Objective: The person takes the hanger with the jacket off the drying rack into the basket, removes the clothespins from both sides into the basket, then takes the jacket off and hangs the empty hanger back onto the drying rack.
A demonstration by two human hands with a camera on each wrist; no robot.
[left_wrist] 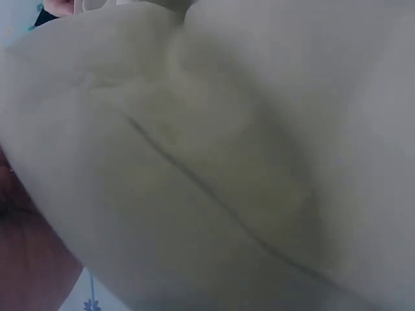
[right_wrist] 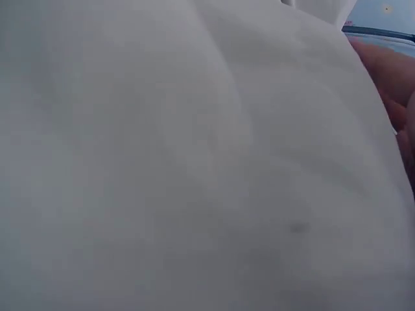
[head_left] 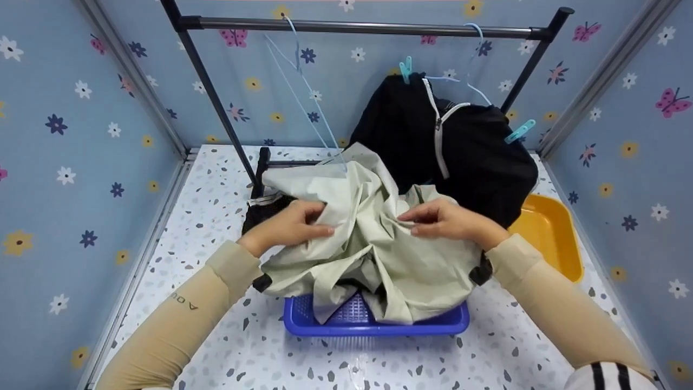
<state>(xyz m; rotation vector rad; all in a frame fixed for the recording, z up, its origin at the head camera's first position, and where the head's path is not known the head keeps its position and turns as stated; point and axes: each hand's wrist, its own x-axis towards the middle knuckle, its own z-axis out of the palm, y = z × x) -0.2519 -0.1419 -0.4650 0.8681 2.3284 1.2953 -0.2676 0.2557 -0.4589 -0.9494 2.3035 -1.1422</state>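
Note:
A crumpled pale grey-green jacket (head_left: 373, 227) with dark patches at two outer ends lies bunched over a blue basket (head_left: 373, 329). My left hand (head_left: 287, 223) holds its left side, thumb in front and the other fingertips partly hidden by a fold. On the right side, my right hand (head_left: 449, 219) pinches the cloth between thumb and fingers. A light blue hanger (head_left: 308, 89) hangs tilted from the rail, its lower end meeting the jacket. Pale cloth fills most of both wrist views, with part of the left hand (left_wrist: 29, 240) and the right hand (right_wrist: 389, 74) at the edges.
Above runs a dark rack rail (head_left: 368, 26). A black zip jacket (head_left: 482, 157) hangs at the right on another blue hanger (head_left: 476, 54), with turquoise clothespins (head_left: 521, 131) on it. Behind my right arm sits a yellow tray (head_left: 552, 233). Dark mesh (head_left: 265, 214) shows beside the left hand.

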